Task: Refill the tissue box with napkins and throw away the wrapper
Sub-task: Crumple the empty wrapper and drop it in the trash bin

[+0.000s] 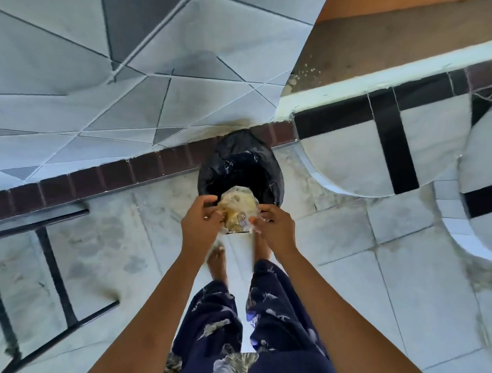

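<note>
A crumpled clear plastic wrapper point(237, 208) with yellowish print is held between both hands, just above the near rim of a bin lined with a black bag point(240, 163). My left hand point(201, 222) pinches the wrapper's left side. My right hand point(275, 225) pinches its right side. The bin stands on the floor against the wall, and its dark inside is open below the wrapper. No tissue box or napkins are in view.
A black metal frame point(50, 252) stands on the floor at the left. A tiled wall point(103, 83) with a dark brick strip point(128, 168) runs behind the bin. White rounded tiled structures point(352, 151) with black bands stand at the right. My bare feet are below the hands.
</note>
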### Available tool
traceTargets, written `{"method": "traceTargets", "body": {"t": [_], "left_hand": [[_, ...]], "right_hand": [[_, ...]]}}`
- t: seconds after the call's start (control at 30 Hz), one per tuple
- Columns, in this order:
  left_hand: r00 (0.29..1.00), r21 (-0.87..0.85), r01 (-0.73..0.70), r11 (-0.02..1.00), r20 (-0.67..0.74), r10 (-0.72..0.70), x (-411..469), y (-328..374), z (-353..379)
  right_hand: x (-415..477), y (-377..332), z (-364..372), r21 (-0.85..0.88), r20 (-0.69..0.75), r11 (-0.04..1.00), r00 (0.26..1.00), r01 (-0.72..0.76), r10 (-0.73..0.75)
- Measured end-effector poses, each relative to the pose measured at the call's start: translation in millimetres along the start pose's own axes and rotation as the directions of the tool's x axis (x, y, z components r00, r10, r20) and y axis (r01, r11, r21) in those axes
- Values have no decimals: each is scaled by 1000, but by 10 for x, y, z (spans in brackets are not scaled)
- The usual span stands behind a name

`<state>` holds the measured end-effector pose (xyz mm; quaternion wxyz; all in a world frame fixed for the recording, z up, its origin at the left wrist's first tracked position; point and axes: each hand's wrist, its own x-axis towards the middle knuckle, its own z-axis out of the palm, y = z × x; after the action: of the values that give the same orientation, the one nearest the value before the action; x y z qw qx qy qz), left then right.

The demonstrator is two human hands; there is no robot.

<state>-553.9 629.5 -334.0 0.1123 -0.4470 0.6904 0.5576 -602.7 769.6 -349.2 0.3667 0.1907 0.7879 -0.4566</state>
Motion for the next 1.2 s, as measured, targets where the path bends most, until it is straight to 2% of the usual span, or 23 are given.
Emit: {"method": "traceTargets", "body": {"t": [0.13,0.23,0.33,0.43,0.57,0.7,0.83,0.93,1.03,1.2], "left_hand": [[986,90,36,995,160,-50,522,-256,542],[985,261,31,965,158,-74,1053,-552,820],[982,455,-45,889,184,-45,1629,-843,1082],[973,576,-86,813,223,-56,2169,-1114,1350],[955,671,-68,739,257,-146,2683,-1427,1612],[928,682,42,730,244,-282,3052,-1794,1776],[912,682,77,727,247,-328,3068,-1880,1788],[937,623,87,778,215,-277,2866,-1728,1668],[968,540,38,841,188,-165,2495,-1457,1466],[990,471,-61,880,141,-7,1803,-931,1043]], "right_hand": [[730,228,-18,-153,-26,988,1000,-6,2],[1285,403,131,-295,80,954,996,56,-34],[1819,580,385,-449,212,879,975,162,-71],[2338,756,723,-533,306,822,952,200,-33],[2846,1009,1082,-589,310,798,947,127,78],[3193,1231,1266,-660,320,747,928,75,190],[3203,1318,1262,-674,321,735,925,71,205],[2989,1144,1091,-603,290,795,946,66,142],[2615,896,868,-605,294,790,949,97,109],[1875,565,459,-454,279,864,956,215,-91]]}}
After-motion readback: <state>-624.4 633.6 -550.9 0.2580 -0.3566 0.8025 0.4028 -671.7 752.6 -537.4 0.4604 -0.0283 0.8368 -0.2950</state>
